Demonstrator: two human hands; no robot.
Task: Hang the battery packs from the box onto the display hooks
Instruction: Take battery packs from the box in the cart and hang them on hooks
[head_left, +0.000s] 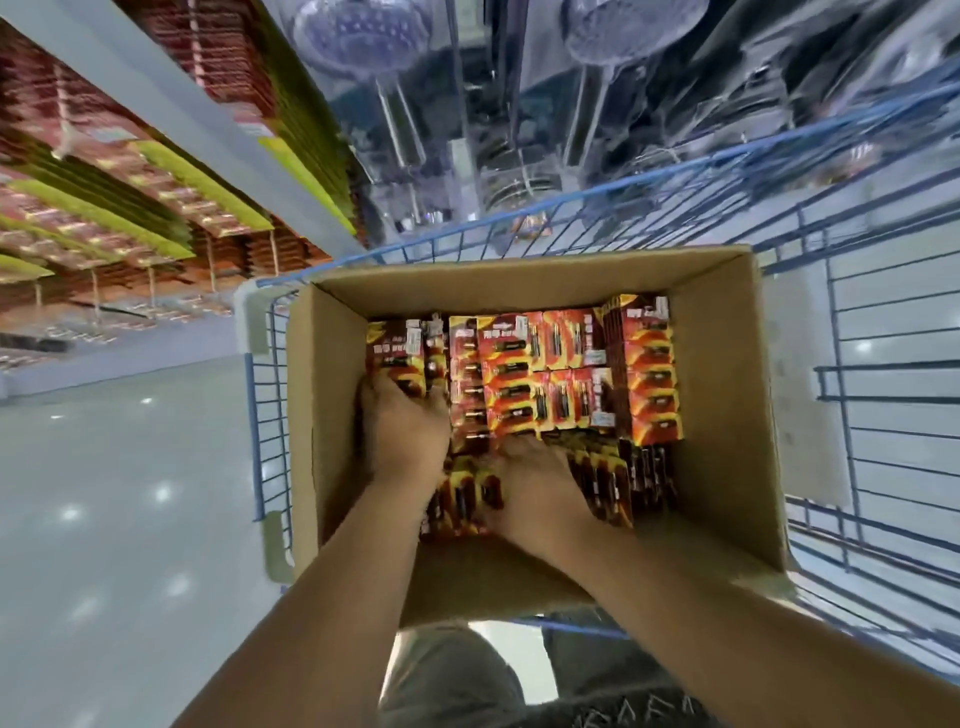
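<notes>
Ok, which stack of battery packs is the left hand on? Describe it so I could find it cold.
Start at the open cardboard box sitting in the blue wire cart. Inside, go to the far-left corner: the left hand rests on the stack of battery packs there. Unlike the rows of flat-lying packs to its right, it sits alone against the box's left wall.

A glossy pale floor (130, 519) reflected ceiling lights, a blue wire cart (883, 415) stood on it, red-and-yellow stocked shelves (130, 182) ran at left, and packaged shower heads (363, 36) hung ahead.
</notes>
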